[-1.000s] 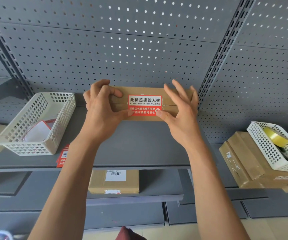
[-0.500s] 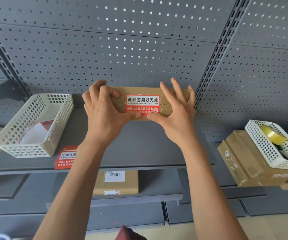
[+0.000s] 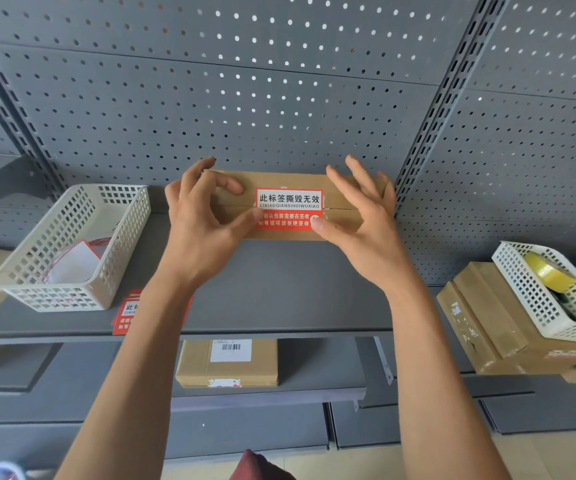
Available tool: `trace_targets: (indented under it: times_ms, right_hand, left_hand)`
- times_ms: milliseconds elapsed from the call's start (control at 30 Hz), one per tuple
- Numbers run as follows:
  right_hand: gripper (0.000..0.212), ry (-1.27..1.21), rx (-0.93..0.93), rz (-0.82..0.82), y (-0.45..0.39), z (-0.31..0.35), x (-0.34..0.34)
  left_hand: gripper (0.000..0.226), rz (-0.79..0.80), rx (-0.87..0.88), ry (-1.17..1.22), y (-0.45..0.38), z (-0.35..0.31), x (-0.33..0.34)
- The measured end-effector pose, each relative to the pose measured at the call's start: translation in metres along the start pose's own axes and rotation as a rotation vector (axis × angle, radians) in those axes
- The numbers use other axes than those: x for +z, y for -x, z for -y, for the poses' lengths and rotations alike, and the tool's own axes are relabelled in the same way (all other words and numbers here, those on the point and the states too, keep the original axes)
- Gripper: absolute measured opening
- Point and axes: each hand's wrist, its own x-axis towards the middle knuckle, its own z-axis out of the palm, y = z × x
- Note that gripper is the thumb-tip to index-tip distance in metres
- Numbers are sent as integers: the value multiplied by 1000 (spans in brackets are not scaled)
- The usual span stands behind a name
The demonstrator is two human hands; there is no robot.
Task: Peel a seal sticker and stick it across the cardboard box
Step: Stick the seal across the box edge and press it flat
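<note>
A flat cardboard box point(image 3: 343, 221) lies on the grey shelf against the perforated back panel. A red and white seal sticker point(image 3: 288, 209) sits across its middle seam. My left hand point(image 3: 203, 226) rests at the box's left part, thumb tip on the sticker's lower left edge, fingers curled and lifted over the box. My right hand point(image 3: 362, 223) is at the right part, thumb tip pressing the sticker's lower right corner, fingers spread above the box. Neither hand grips anything.
A white basket point(image 3: 72, 251) with sticker backing papers stands at the left. Loose red stickers point(image 3: 125, 311) lie by the shelf's front edge. A second box point(image 3: 227, 363) sits on the lower shelf. At the right, a basket point(image 3: 553, 292) with yellow tape rests on brown boxes point(image 3: 487, 323).
Both thumbs stay on the sticker's lower edge. The fingers of my left hand have lifted and spread off the box; my right hand's fingers have opened slightly.
</note>
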Motion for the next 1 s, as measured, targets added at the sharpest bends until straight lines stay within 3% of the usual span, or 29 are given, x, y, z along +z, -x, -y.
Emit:
trace_targets:
  times_ms: [267, 1000]
  right_hand:
    - [72, 200, 102, -269, -6, 24, 31]
    - [55, 118, -63, -160, -12, -1, 11]
  left_hand:
    - [69, -182, -44, -188, 1, -21, 23]
    - [46, -114, -10, -73, -3, -8, 15]
